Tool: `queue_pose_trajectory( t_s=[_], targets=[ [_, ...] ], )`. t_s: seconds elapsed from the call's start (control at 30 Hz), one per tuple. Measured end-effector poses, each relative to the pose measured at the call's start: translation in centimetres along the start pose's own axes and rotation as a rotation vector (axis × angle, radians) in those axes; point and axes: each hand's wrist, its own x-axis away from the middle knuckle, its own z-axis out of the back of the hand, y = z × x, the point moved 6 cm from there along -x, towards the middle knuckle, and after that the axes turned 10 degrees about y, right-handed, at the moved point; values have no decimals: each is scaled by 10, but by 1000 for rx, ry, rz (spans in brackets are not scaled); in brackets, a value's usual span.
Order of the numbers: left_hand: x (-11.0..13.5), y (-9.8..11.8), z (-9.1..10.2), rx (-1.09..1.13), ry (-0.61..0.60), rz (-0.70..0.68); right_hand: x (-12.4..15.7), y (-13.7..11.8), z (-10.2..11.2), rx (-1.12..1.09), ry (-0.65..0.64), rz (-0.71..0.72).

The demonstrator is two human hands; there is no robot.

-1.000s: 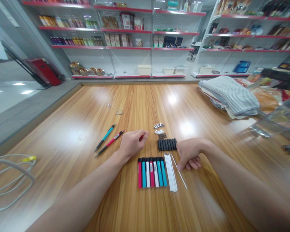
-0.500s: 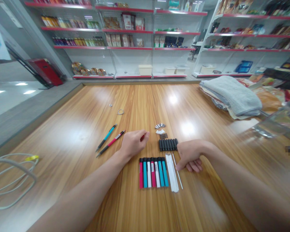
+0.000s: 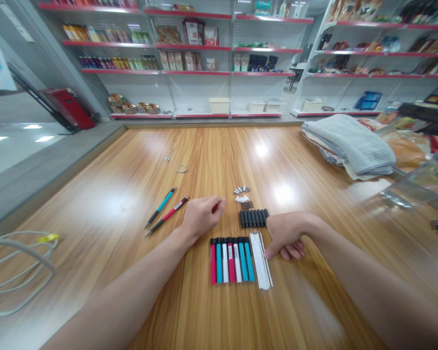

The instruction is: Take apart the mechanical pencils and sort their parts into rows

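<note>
My left hand (image 3: 203,215) rests on the table, fingers curled round something red, mostly hidden. My right hand (image 3: 287,236) has its thumb and index finger apart, touching the rightmost of several white pen refills (image 3: 261,265) from the side; its other fingers are loosely bent. Left of the refills lies a row of pink, blue and white pen barrels (image 3: 230,262) with black tops. Several black rubber grips (image 3: 253,218) lie above the refills. Beyond them are small brown pieces (image 3: 247,205), white pieces (image 3: 242,199) and silver tips (image 3: 241,189).
A blue pen (image 3: 162,206) and a red pen (image 3: 168,215) lie left of my left hand. Farther off is a small ring (image 3: 182,168). A cable (image 3: 47,262) loops at the left. Folded cloth (image 3: 354,146) and a clear container (image 3: 419,182) stand at the right.
My right hand has shifted slightly left, and the separate refill has slid up against the others. My left hand has not moved.
</note>
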Motion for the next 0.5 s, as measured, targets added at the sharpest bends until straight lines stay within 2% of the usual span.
queue_pose_trajectory(
  t_s=[0.5],
  targets=[
    [0, -1, -1, -3, -4, 6, 1, -3, 0, 11, 14, 2]
  ],
)
